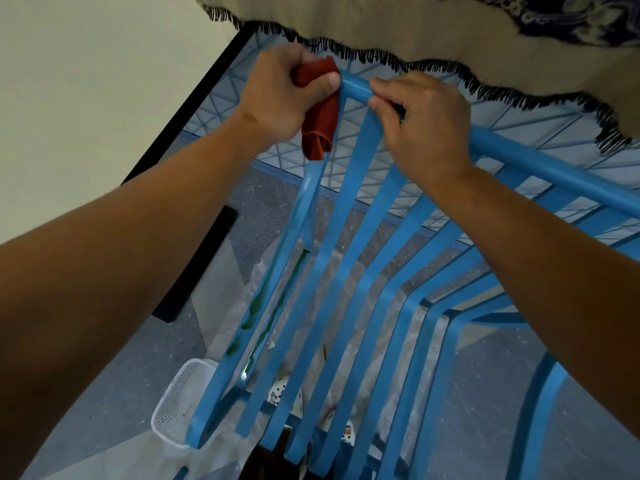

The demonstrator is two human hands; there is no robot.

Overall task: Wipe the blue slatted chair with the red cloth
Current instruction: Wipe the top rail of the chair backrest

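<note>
The blue slatted chair [374,258] fills the middle of the head view, its slats running down from a round top rail. My left hand [280,95] grips the red cloth [320,114] at the left end of that rail, thumb pressed over the cloth, whose loose end hangs down over the leftmost slat. My right hand [422,123] holds the top rail just to the right, fingers curled over it. Green smears show on the lower part of the left slats.
A beige fringed cloth [433,29] hangs over the chair's top from above. A white mesh basket [180,403] stands low on the left by the chair. A black-edged panel [194,109] and a pale wall lie to the left. Speckled floor is seen through the slats.
</note>
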